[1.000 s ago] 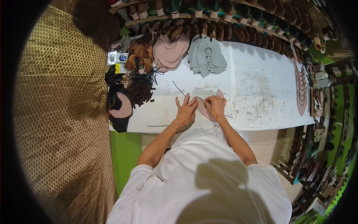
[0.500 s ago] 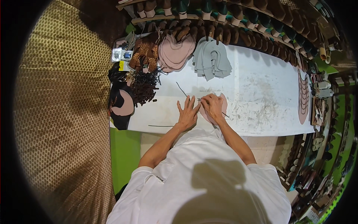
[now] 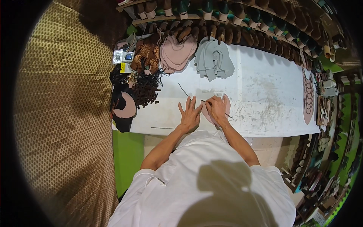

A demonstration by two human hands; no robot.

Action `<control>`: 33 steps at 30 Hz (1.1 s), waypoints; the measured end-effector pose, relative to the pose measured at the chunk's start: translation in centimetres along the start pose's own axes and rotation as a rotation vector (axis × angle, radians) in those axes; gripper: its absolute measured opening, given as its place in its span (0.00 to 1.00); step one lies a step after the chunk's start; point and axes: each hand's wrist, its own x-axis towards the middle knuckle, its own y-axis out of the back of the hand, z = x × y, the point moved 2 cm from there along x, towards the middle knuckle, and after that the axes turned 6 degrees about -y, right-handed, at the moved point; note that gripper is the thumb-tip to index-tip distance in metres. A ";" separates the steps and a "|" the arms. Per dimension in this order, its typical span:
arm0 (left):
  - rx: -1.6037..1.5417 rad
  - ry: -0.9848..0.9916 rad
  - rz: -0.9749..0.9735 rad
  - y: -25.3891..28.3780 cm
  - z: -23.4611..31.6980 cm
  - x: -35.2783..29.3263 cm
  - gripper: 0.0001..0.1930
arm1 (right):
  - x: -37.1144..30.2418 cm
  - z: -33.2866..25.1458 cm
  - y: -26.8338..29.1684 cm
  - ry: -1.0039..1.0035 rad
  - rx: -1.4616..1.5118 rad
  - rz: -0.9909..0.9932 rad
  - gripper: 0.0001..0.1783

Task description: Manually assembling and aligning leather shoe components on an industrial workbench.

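My left hand (image 3: 190,114) lies on the white table covering with its fingers spread and nothing visible in them. Just right of it, my right hand (image 3: 217,109) is closed around a thin dark stick-like piece (image 3: 229,116), which pokes out on both sides of the fingers; its exact kind is unclear. Beneath the right hand is a pink leather-like cutout (image 3: 227,101), partly covered by the fingers. One dark thin strip (image 3: 183,89) runs up from my left fingertips. Another thin strip (image 3: 162,128) lies near the table's front edge, beside my left wrist.
Stacked pink cutouts (image 3: 177,56) and grey cutouts (image 3: 214,62) sit at the back. To the left are leopard-print pieces (image 3: 146,56), a pile of small dark bits (image 3: 146,92) and a black bag (image 3: 121,123). Shoe racks (image 3: 234,22) border the back and right.
Both hands stay nearly in place. My right fingers have shifted slightly on the dark stick-like piece, whose left end shows more plainly now.
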 end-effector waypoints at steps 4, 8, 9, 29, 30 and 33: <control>0.016 0.002 0.028 0.5 0.1 0.3 0.31 | 0.0 0.0 0.0 -0.002 -0.012 0.001 0.09; 0.043 -0.011 0.020 0.6 -0.1 0.7 0.33 | -0.1 0.0 0.0 -0.012 -0.011 -0.002 0.08; 0.044 -0.012 0.020 0.6 -0.2 0.7 0.33 | 0.0 0.1 0.0 -0.014 -0.004 0.001 0.08; 0.142 -0.015 -0.026 -0.3 -1.6 1.3 0.39 | 0.0 0.5 -0.4 0.008 -0.002 0.079 0.08; 0.142 -0.013 -0.026 -0.3 -1.7 1.2 0.39 | 0.0 0.3 -0.4 0.010 -0.009 0.073 0.07; 0.148 -0.036 -0.023 -0.4 -1.9 1.1 0.38 | 0.0 0.2 -0.2 0.011 0.000 0.072 0.07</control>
